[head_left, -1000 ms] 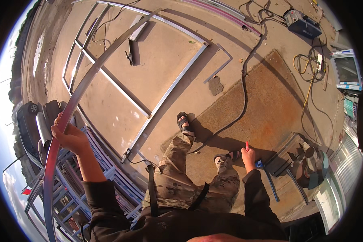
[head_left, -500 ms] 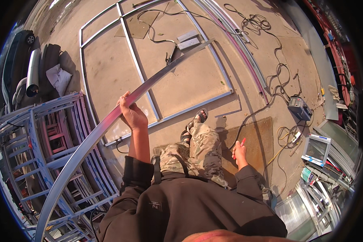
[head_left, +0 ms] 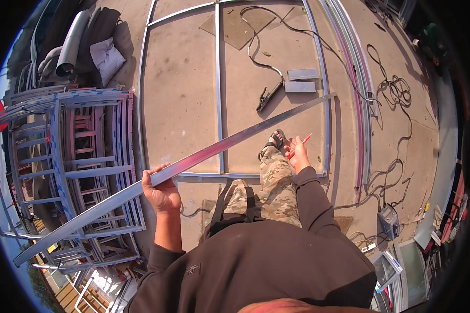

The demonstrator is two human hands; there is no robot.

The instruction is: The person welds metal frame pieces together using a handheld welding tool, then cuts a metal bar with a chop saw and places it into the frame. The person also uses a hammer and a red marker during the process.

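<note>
In the head view, a long, flat metal bar (head_left: 209, 152) is held by the left hand (head_left: 162, 193), left of the centre of the frame. The fingers are closed around the bar, and the grip is placed nearer its lower-left end. The long axis is laid on a slant, from the lower left up to the upper right, and a reddish-purple tint is seen just beyond the grip.

A slim red pen (head_left: 307, 138) is held in the right hand (head_left: 299, 155), its tip directed toward the upper right. The two hands are kept well apart. The bar is gripped by the left hand alone; the right hand is seen below the bar's upper-right stretch, with a gap shown between them, though their difference in height cannot be told. To that far stretch the right hand is the nearer one.

The bar's upper-right end is seen across the right rail of a welded metal frame (head_left: 219, 78) laid on the ground; whether the two are touching cannot be told. Its lower-left end is seen in front of stacked ladder-like frames (head_left: 91, 170). Inside the ground frame, above the bar, a black electrode holder (head_left: 268, 98) is left beside two short grey metal pieces (head_left: 300, 87).
</note>
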